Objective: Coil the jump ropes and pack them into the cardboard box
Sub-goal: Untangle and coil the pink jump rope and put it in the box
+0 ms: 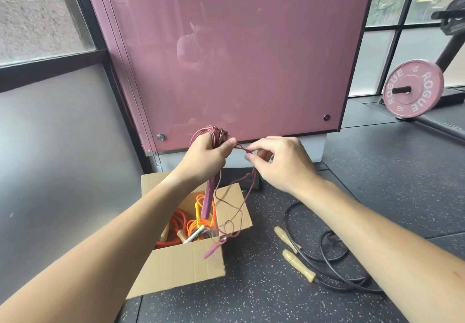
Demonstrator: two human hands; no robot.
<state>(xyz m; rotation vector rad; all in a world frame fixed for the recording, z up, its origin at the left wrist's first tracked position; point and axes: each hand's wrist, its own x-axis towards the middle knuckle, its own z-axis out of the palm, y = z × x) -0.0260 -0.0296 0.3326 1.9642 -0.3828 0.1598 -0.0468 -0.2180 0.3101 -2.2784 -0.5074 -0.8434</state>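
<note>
My left hand [208, 155] grips a bundle of coiled pink jump rope [204, 131], and one purple-pink handle [208, 201] hangs down from it over the box. My right hand [281, 161] pinches the same rope's thin cord just right of the left hand. The loose cord dangles in loops to a second pink handle [213, 248] resting at the box's near right corner. The open cardboard box [176, 267] on the floor holds orange and red ropes [198, 222]. A black rope with wooden handles [299, 264] lies on the floor to the right.
A pink glass panel [239, 53] rises right behind the box, with a frosted wall to the left. A pink weight plate [412, 88] on a bar stands at the far right. The floor is dark speckled rubber [251, 297].
</note>
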